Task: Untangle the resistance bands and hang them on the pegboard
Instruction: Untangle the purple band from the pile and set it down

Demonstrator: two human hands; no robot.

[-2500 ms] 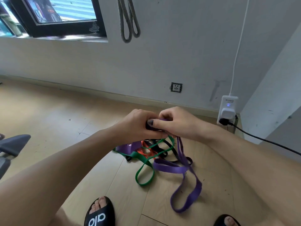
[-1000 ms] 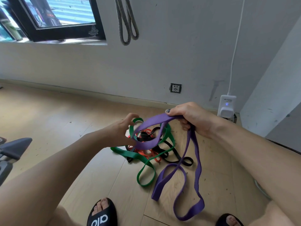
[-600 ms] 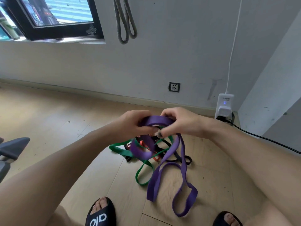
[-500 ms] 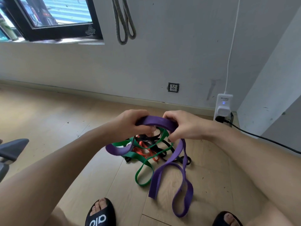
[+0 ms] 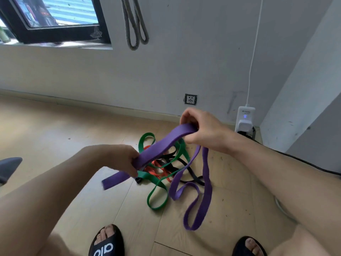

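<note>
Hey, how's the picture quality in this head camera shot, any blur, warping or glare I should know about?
Head view: wide-angle warping bends the wall corner and stretches the forearms at the edges. The left hand and the loose end of the purple band it grips look motion-smeared, while the right hand is sharper. Daylight from the window is bright but soft; no harsh glare on the floor.

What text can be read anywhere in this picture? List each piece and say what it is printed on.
"alo": white letters on the strap of the black slide sandal.
A small dark logo line on the top of the white plug-in adapter: too small and blurred to read.
Wall socket: only markings, no legible text.
The purple band and the other bands: no print visible.
</note>
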